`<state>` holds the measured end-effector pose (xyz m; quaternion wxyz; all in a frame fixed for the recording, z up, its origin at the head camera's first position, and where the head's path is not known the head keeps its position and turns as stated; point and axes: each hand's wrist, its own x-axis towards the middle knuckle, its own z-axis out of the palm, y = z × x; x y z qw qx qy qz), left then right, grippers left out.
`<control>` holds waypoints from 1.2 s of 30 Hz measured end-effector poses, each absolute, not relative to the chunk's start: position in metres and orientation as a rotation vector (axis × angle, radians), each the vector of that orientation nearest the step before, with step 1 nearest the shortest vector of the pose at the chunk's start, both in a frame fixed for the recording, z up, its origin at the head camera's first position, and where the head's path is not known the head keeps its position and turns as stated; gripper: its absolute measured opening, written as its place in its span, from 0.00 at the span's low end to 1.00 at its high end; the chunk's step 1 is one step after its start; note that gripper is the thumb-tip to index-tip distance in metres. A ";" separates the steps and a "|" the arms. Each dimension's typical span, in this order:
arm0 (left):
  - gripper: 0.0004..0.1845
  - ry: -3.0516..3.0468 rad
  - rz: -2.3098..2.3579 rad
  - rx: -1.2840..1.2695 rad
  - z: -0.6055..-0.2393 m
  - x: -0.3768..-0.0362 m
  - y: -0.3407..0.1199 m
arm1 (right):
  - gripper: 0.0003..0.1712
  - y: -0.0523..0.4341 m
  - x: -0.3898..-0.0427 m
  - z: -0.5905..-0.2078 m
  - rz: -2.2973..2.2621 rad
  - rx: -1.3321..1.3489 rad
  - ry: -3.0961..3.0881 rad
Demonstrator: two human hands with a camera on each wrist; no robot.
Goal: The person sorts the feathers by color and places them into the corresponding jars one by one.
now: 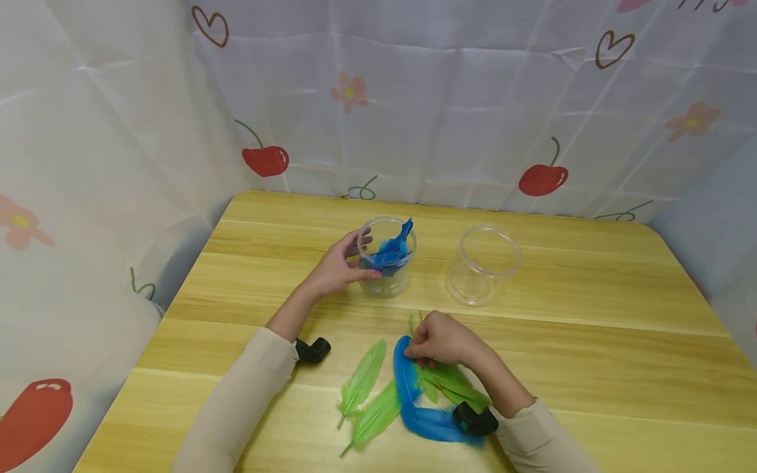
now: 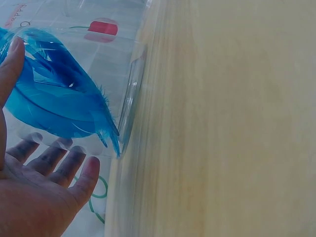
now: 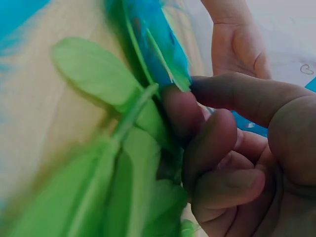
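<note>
My left hand (image 1: 353, 264) curls round the side of a clear plastic jar (image 1: 387, 279) holding blue feathers (image 1: 391, 249). In the left wrist view my left hand (image 2: 47, 195) shows through the jar wall (image 2: 129, 106), beside the blue feathers (image 2: 54, 98). Nearer me, my right hand (image 1: 416, 350) pinches the top of a blue feather (image 1: 404, 378) that lies on the table among green feathers (image 1: 455, 389). The right wrist view shows my right hand (image 3: 195, 96) with thumb and forefinger closed on the blue feather (image 3: 160, 47) next to a green feather (image 3: 94, 66).
An empty clear jar (image 1: 483, 264) stands to the right of the filled one. Two more green feathers (image 1: 362, 378) and a second blue feather (image 1: 432, 424) lie near the front of the wooden table (image 1: 591, 341). A printed cloth backdrop (image 1: 449, 98) encloses the table's back and left.
</note>
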<state>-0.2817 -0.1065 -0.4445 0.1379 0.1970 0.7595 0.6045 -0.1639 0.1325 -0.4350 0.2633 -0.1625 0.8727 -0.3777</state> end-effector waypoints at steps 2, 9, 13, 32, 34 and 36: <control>0.48 2.200 1.747 0.568 -0.444 -0.282 -0.106 | 0.17 0.132 -0.164 -0.436 -1.039 -0.434 2.361; 0.48 2.210 1.747 0.582 -0.442 -0.283 -0.106 | 0.15 0.132 -0.163 -0.437 -1.107 -0.432 2.348; 0.48 2.212 1.745 0.585 -0.443 -0.283 -0.106 | 0.13 0.133 -0.163 -0.437 -1.130 -0.438 2.341; 0.47 2.216 1.739 0.581 -0.443 -0.283 -0.107 | 0.08 0.146 -0.166 -0.438 -1.430 -0.369 2.307; 0.47 2.215 1.738 0.581 -0.443 -0.283 -0.107 | 0.08 0.147 -0.166 -0.437 -1.443 -0.353 2.315; 0.48 2.211 1.739 0.581 -0.443 -0.283 -0.107 | 0.08 0.148 -0.166 -0.436 -1.462 -0.341 2.313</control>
